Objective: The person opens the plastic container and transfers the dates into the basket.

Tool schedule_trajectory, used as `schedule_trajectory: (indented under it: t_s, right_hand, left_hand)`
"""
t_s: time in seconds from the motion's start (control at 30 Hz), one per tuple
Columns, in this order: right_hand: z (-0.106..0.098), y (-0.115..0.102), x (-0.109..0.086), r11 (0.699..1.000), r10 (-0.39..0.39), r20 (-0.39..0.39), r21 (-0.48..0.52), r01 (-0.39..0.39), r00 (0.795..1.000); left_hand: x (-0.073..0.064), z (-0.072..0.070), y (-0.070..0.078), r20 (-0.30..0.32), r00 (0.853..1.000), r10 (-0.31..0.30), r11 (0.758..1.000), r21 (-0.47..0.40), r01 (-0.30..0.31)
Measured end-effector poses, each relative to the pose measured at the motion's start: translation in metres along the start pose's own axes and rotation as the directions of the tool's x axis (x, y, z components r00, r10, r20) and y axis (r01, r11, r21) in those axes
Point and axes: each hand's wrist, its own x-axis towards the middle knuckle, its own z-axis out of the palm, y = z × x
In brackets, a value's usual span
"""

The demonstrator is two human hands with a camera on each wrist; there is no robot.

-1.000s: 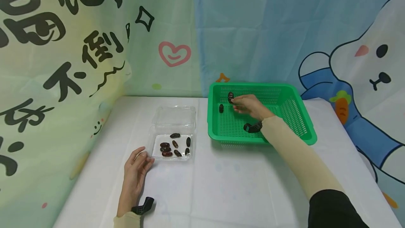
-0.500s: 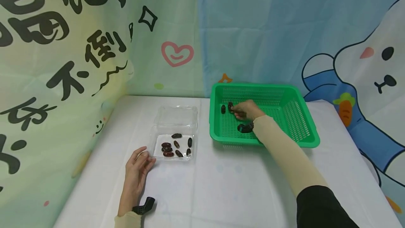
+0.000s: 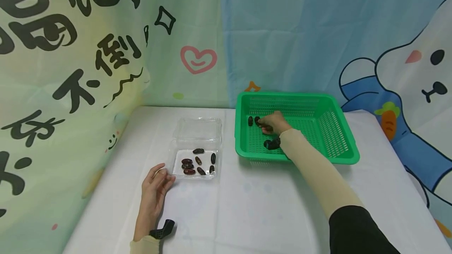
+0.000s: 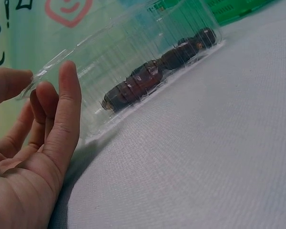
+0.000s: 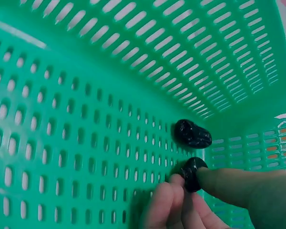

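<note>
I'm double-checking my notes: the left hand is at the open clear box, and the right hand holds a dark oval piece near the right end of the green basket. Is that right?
Not the right end: the head view shows the right hand holding the dark oval piece near the left end of the green basket. The rest stands.

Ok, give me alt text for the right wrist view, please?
The right hand pinches a dark, glossy date inside a green slotted basket. A second dark date lies close by near the basket's wall, with a small gap between the two.
</note>
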Motion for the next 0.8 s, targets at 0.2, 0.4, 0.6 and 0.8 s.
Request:
schedule_trajectory:
  t_s: [0.2,0.4,0.6,0.8]
  right_hand:
    - [-0.002,0.004,-0.006,0.991,-0.073,0.017,-0.114,0.075,0.997]
    - [-0.006,0.003,-0.008,0.987,-0.070,0.043,-0.142,0.076,0.997]
    - [-0.011,-0.009,-0.018,0.991,-0.040,0.120,-0.123,0.055,0.992]
    - [-0.010,-0.027,-0.047,0.984,-0.133,0.214,-0.088,0.154,0.968]
  left_hand:
    - [-0.001,0.001,-0.001,-0.006,1.000,-0.007,1.000,-0.020,0.006]
    - [0.000,0.003,-0.003,0.010,1.000,0.014,1.000,-0.027,-0.014]
    - [0.000,0.003,-0.003,0.005,1.000,0.008,1.000,-0.015,-0.008]
    - [0.000,0.002,-0.002,0.007,1.000,0.010,1.000,-0.011,-0.010]
